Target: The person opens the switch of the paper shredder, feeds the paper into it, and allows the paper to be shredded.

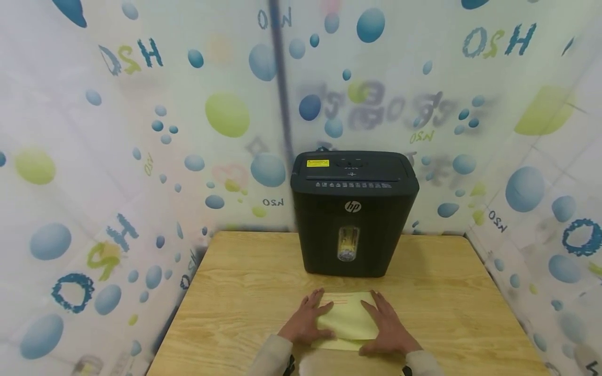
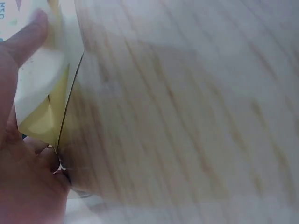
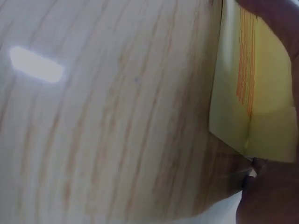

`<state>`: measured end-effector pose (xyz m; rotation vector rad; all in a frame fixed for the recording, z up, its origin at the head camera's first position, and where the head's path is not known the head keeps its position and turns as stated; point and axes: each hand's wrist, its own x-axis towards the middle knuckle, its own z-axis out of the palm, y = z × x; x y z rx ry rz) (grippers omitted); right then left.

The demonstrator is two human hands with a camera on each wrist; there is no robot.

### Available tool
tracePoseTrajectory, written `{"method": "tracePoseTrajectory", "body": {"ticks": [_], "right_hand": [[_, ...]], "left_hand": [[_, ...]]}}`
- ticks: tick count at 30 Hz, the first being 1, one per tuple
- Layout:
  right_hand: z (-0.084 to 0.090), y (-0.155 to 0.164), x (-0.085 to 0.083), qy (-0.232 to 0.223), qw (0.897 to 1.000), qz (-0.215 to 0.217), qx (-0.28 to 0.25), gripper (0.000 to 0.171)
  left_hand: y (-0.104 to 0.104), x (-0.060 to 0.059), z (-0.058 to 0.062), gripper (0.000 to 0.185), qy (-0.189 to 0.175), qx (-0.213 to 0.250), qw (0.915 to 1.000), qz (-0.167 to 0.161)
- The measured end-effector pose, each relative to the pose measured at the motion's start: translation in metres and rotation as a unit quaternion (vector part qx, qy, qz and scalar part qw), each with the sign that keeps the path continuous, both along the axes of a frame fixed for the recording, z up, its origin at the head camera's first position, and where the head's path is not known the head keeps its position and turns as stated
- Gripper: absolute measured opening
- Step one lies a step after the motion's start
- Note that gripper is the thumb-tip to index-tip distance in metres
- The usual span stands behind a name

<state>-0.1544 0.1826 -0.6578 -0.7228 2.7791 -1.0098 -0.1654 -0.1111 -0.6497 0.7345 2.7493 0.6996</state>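
yellow paper [image 1: 349, 317] by the near edge of the surface [image 1: 226, 313]; left hand [image 1: 307, 322] and right hand [image 1: 389, 330] touch it, fingers spread, unclenched; best align edges before creasing.

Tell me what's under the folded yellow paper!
The pale brown wooden tabletop shows around the yellow paper and seems to continue underneath. The paper covers that spot, so anything else there can't be seen.

I run the bare left hand [image 1: 304, 320] and bare right hand [image 1: 390, 329] level with each other, apart, backs upward. On each, fingers are spread and directed forward; the thumb extends inward. The cream-sleeved left forearm [image 1: 273, 357] and cream-sleeved right forearm [image 1: 424, 362] enter from below, converging forward.
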Motion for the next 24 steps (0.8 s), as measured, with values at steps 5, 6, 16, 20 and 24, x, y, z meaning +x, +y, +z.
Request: {"method": "tracePoseTrajectory", "body": {"ticks": [5, 6, 16, 20, 24], "right_hand": [[-0.006, 0.007, -0.003, -0.026, 0.999, 0.0, -0.039, 0.062], [-0.006, 0.009, -0.004, -0.025, 0.998, -0.003, -0.049, 0.05], [0.006, 0.016, -0.011, -0.098, 0.971, -0.145, -0.165, 0.015], [0.01, 0.02, -0.016, -0.127, 0.955, -0.203, -0.174, 0.028], [0.018, 0.025, -0.02, -0.125, 0.949, -0.241, -0.16, 0.036]], "left_hand": [[-0.003, -0.004, -0.004, 0.085, -0.027, 0.021, 0.9994, 0.003], [-0.004, -0.005, -0.004, 0.086, -0.03, 0.023, 0.9993, 0.002], [-0.008, -0.01, 0.006, 0.07, -0.081, 0.104, 0.9913, 0.0], [-0.008, -0.013, 0.007, 0.035, -0.047, 0.118, 0.9919, 0.012], [-0.008, -0.015, 0.006, 0.034, -0.026, 0.16, 0.9861, 0.038]]}}
